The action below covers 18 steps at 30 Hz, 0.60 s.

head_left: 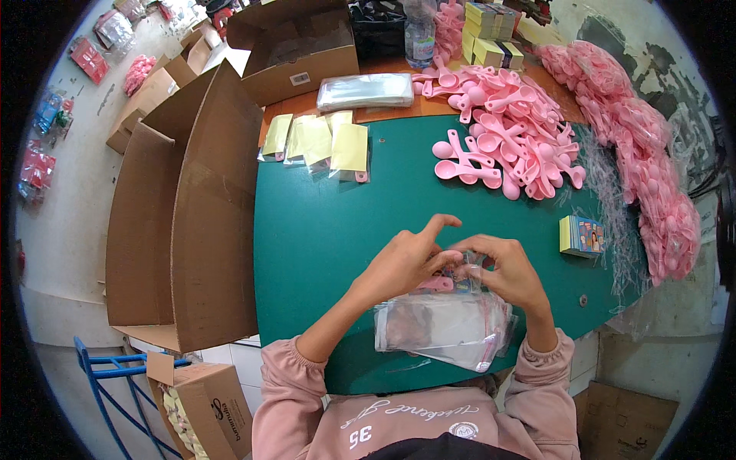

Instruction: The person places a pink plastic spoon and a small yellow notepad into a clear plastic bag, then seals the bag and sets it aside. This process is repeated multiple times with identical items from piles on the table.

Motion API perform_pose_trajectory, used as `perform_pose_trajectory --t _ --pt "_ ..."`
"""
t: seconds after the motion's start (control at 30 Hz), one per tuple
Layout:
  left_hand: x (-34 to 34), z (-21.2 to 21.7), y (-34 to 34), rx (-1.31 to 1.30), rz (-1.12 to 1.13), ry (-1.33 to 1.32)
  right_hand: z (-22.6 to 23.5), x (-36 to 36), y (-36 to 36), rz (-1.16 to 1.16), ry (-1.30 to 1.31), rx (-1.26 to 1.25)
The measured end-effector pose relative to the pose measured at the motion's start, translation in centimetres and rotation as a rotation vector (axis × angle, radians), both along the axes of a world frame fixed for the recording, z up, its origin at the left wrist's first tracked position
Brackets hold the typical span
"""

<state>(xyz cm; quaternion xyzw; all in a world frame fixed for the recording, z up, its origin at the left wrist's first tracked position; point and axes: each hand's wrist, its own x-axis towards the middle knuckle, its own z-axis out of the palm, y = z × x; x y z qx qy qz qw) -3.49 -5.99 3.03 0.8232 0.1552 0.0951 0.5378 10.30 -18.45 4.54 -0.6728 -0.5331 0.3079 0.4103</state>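
My left hand (406, 261) and my right hand (506, 270) meet over the green table (322, 230), both pinching one small clear plastic bag (465, 270) with a pink spoon (435, 284) and a coloured card inside. Under my hands lies a stack of empty clear bags (445, 328). A heap of loose pink plastic spoons (510, 142) sits at the far right of the table. A small stack of coloured cards (580, 235) lies to the right of my right hand.
Finished packs with yellow cards (322, 143) lie at the table's far edge, next to a bundle of clear bags (366, 90). Open cardboard boxes (184, 207) stand to the left, another (295, 50) behind. Bagged pink spoons (652, 169) pile along the right.
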Motion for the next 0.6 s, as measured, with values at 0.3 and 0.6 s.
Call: perform_pose_trajectory --t 0.3,0.6 --pt "-2.0 -2.9 6.6 -0.379 -0.285 0.016 -1.8 3.3 -0.6 -0.156 0.314 0.063" --pt "-1.5 -3.1 5.7 -0.638 -0.221 -0.049 -2.0 3.0 -0.8 -0.205 0.334 -0.082"
